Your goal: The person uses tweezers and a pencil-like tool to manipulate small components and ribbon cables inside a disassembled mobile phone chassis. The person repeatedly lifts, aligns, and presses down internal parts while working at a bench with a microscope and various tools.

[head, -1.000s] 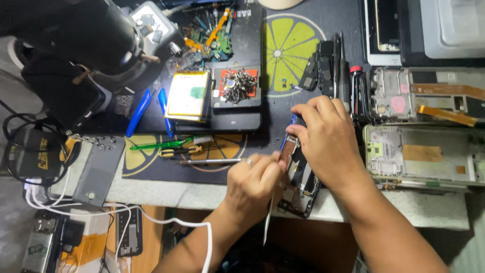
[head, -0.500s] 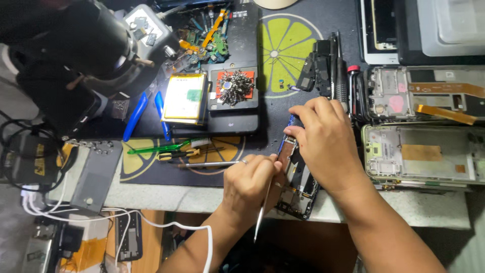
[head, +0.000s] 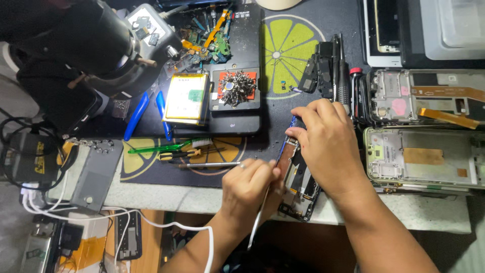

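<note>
An opened phone (head: 298,187) with its back cover off lies tilted across the front edge of the bench, its lower end hanging over the rim. My right hand (head: 328,146) covers its upper right part and holds it steady, fingertips at its top edge. My left hand (head: 250,187) sits at the phone's left side, fingers closed around thin metal tweezers (head: 258,220) whose free end points down toward me. The tip at the phone is hidden by my fingers.
A black mat with lemon-slice prints (head: 288,45) covers the bench. On it lie a yellow battery (head: 187,98), a screw tray (head: 235,88), blue-handled pliers (head: 136,116), a green brush (head: 161,147). Two stripped phone frames (head: 419,156) lie at right. A microscope (head: 96,45) stands at left.
The view has shifted slightly. My left hand has slid a little right and closer to the phone's edge with the tweezers. My right hand stays on the phone.
</note>
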